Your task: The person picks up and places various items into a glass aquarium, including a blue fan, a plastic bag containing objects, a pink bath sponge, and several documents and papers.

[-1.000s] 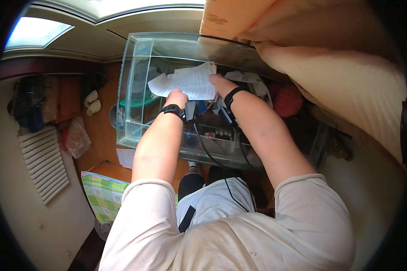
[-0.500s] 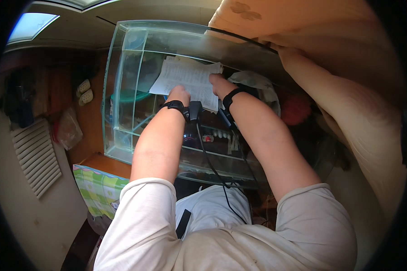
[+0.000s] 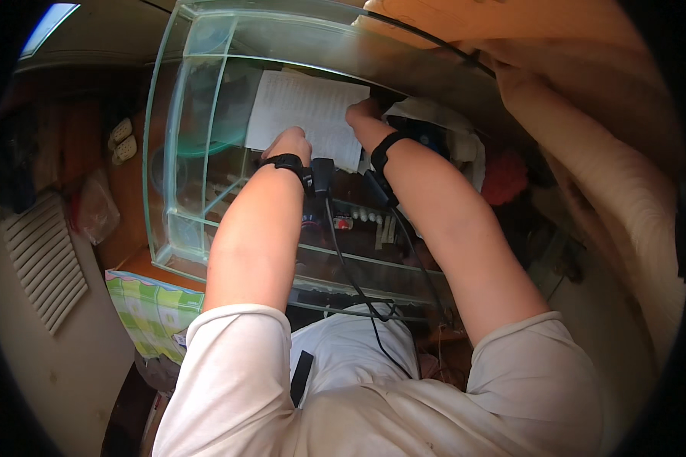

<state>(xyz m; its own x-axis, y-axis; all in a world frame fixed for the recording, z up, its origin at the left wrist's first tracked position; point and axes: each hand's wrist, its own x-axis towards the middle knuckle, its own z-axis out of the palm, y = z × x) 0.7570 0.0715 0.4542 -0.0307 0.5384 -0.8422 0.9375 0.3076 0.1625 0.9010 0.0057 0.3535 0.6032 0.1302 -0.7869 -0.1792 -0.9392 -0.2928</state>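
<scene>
Several sheets of printed white paper (image 3: 312, 103) lie in a loose stack above the glass case, between my two hands. My left hand (image 3: 288, 143) grips their lower edge, its thumb on top and most fingers hidden. At the right edge, my right hand (image 3: 364, 114) is closed round the sheets, with its fingertips out of sight. Both wrists wear black straps with small cabled boxes. Below the paper spreads the glass case (image 3: 198, 133) with clear panes and inner ledges.
Small bottles (image 3: 366, 216) show through the glass. A white plastic bag (image 3: 434, 122) and a red bundle (image 3: 503, 178) are to the right, beside a hanging beige curtain (image 3: 572, 160). On the left are a green checked cloth (image 3: 152, 308) and white clogs (image 3: 122, 142).
My view has shifted, so the glass case sits higher and further left. The sheets have turned slightly and their face shows more fully. Both hands stay on them.
</scene>
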